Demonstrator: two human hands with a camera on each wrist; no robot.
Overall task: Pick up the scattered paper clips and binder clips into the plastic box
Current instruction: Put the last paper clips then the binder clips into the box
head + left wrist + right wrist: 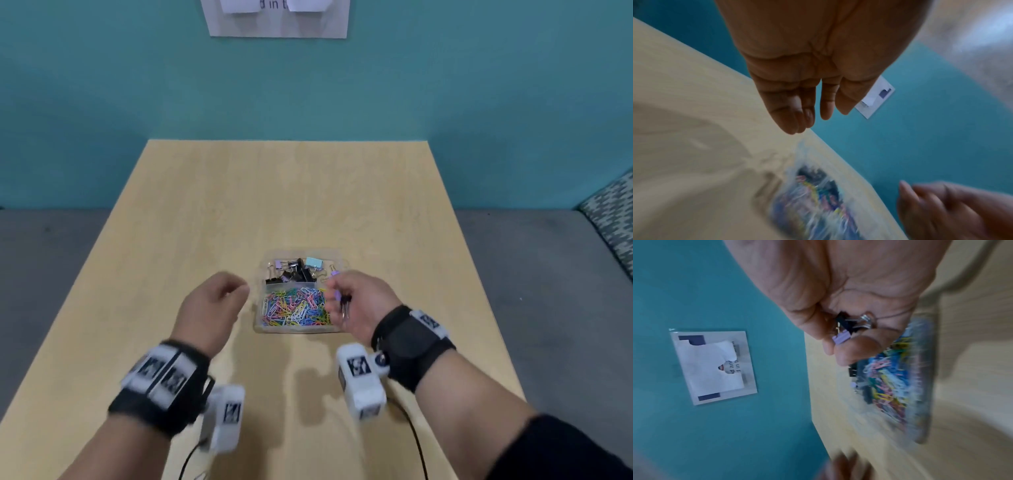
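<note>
A clear plastic box [260, 327] sits mid-table, colourful paper clips [296, 306] in its near compartment and binder clips [298, 270] in its far one. My right hand [346, 301] hovers over the box's right edge, fingers curled round a purple and a black binder clip [844, 331]. My left hand [219, 305] hangs just left of the box, above the table. In the left wrist view, the left hand [807, 100] holds nothing, its fingers loosely extended. The box [813, 203] is blurred there.
The wooden table [205, 212] stands against a teal wall bearing a paper notice [277, 17]. Grey floor lies on both sides, and a patterned cushion [613, 219] sits at the far right. Wrist camera cables [416, 442] trail near the table's front edge.
</note>
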